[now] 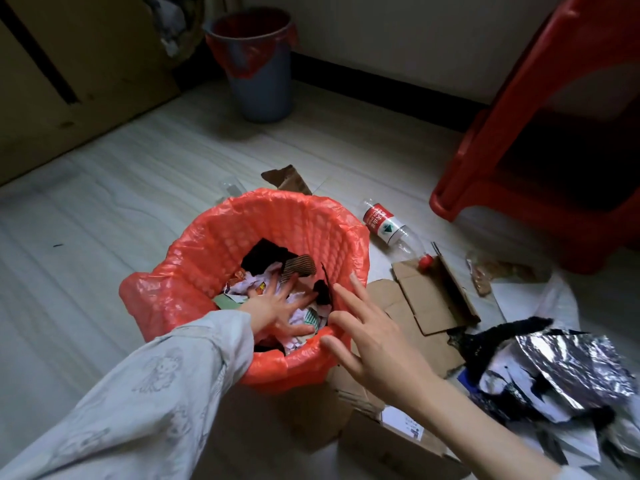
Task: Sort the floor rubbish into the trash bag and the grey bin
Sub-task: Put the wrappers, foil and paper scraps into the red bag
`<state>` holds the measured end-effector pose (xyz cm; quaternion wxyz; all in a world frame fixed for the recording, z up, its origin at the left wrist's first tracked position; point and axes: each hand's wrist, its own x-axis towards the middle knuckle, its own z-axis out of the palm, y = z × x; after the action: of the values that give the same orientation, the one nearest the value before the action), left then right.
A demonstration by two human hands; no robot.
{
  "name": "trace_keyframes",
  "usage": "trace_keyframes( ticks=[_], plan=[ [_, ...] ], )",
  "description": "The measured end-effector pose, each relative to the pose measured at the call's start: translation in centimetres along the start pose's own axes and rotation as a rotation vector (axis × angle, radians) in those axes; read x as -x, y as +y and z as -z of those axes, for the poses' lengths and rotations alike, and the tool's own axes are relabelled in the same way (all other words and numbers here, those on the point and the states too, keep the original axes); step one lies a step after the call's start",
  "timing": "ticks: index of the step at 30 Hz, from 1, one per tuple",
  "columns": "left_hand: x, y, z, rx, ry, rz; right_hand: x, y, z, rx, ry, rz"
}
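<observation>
Basically, left hand is down in the red trash bag, fingers splayed flat on the paper scraps, likely packing them to make room; grip holds nothing. Right hand hovers at the rim, spread and empty. Plastic bottle and cardboard lie beside it; grey bin stands well apart.

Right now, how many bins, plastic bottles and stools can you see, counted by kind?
Bins: 2, the near bin with the red trash bag and the grey bin by the wall.
Plastic bottles: 2, a red-label bottle and a clear bottle partly hidden behind the near bin.
Stools: 1, the red stool.
Total: 5.
</observation>
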<state>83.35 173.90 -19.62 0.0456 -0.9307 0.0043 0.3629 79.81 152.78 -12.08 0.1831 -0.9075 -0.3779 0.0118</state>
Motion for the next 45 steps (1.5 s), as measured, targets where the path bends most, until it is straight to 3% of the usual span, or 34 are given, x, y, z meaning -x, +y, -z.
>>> trace_keyframes(
  ticks=[6, 11, 16, 19, 22, 26, 29, 35, 41, 45],
  plan=[
    [2.4, -0.2, 1.7, 0.13, 0.026, 0.019, 0.2, -0.5, 2.3, -0.102, -0.166, -0.027],
    [6.5, 0.0, 3.8, 0.231, 0.164, -0.012, 1.8, -0.7, 5.6, -0.103, -0.143, -0.117],
    [11.2, 2.5, 5.9, 0.412, 0.553, -0.035, 4.9, -0.7, 9.8, -0.102, -0.054, -0.223],
    [14.0, 7.4, 7.2, 0.552, 0.817, -0.212, 8.2, 0.2, 11.8, -0.17, -0.037, -0.335],
    [16.4, 14.4, 8.0, 0.546, 0.909, -0.467, 12.7, 1.7, 14.0, -0.276, -0.029, -0.512],
    [17.6, 23.5, 6.7, 0.492, 0.848, -0.704, 20.8, 4.6, 16.3, -0.317, 0.087, -0.739],
    [16.9, 29.7, 4.1, 0.447, 0.714, -0.834, 27.4, 6.7, 16.4, -0.339, 0.126, -0.87],
    [15.9, 38.0, -5.4, 0.297, 0.344, -0.889, 40.1, 9.7, 10.6, -0.532, 0.204, -1.234],
    [13.5, 39.9, -12.4, -0.054, 0.018, -0.824, 46.8, 10.6, 1.2, -0.589, -0.004, -1.432],
    [12.0, 38.7, -15.0, -0.319, -0.103, -0.719, 47.4, 9.7, -3.6, -0.563, -0.257, -1.448]
  ],
)
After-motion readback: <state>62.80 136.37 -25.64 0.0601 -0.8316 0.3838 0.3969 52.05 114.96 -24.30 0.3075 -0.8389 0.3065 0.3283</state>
